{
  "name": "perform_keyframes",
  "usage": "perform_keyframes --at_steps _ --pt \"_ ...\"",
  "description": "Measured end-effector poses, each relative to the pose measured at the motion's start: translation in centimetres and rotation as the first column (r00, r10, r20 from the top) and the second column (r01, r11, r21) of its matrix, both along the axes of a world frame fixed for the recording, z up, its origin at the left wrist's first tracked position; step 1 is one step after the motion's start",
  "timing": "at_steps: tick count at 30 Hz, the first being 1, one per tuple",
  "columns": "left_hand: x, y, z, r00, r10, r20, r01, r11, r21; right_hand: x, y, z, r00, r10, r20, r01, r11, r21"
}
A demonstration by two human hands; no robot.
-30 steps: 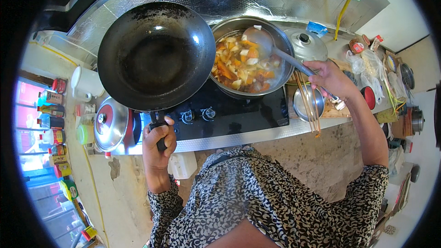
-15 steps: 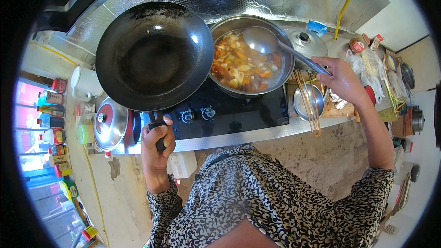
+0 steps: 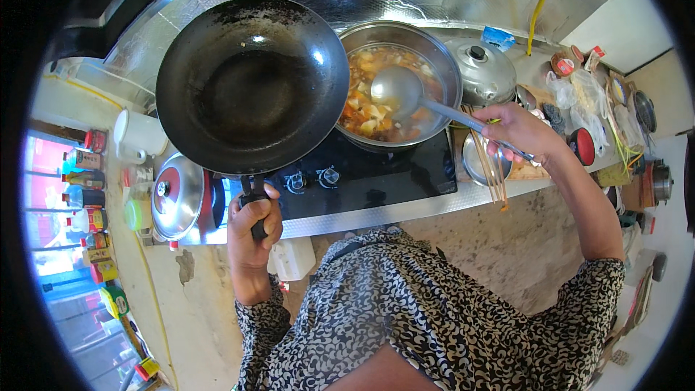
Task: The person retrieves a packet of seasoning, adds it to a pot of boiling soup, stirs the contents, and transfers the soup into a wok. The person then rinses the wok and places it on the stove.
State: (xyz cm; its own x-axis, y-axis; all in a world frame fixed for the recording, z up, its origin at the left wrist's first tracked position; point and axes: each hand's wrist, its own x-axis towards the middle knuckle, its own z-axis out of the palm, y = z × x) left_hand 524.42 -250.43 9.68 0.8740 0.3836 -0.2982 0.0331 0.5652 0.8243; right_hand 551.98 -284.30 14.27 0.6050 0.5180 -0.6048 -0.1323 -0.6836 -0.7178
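Note:
My left hand (image 3: 253, 235) is wrapped round the black handle of a dark wok (image 3: 250, 94), tilted so that its bare inside faces me. The wok's right edge overlaps the rim of a steel pot (image 3: 456, 87). Inside the pot is a soup (image 3: 369, 112) with orange and pale yellow pieces. My right hand (image 3: 525, 130) grips the grey handle of a ladle (image 3: 397, 90), whose bowl rests at the soup's surface near the middle of the pot.
A black glass cooktop (image 3: 384, 181) with two knobs lies below. To the right are a metal lid (image 3: 481, 65), chopsticks (image 3: 494, 174) across a steel bowl (image 3: 476, 158), and plastic bags (image 3: 585, 101). A lidded pan (image 3: 177, 195) stands left, near several bottles (image 3: 85, 177).
The ladle has moved left and toward me, its bowl now lower over the soup. My right hand came nearer with it. The wok shifted slightly right.

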Motion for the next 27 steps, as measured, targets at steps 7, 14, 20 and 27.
perform_keyframes --at_steps 7,14,20,27 --pt "0.4 -0.2 0.2 1.0 -0.023 -0.01 0.023 0.999 0.024 0.2 -0.2 -1.0 1.0 -0.009 0.018 0.007 0.998 0.058" --pt "0.6 -0.5 0.0 0.999 -0.004 -0.037 0.005 0.999 0.044 0.0 -2.0 -0.3 0.979 -0.152 -0.133 0.168 0.978 0.121" --pt "0.7 -0.5 0.0 0.999 -0.02 -0.043 0.023 0.998 0.062 -0.4 -3.8 1.0 0.957 -0.233 -0.173 0.27 0.933 0.239" --pt "0.7 -0.6 0.6 0.997 -0.065 -0.041 0.068 0.995 0.078 -0.7 -3.5 5.1 0.953 -0.274 -0.132 0.303 0.889 0.345"
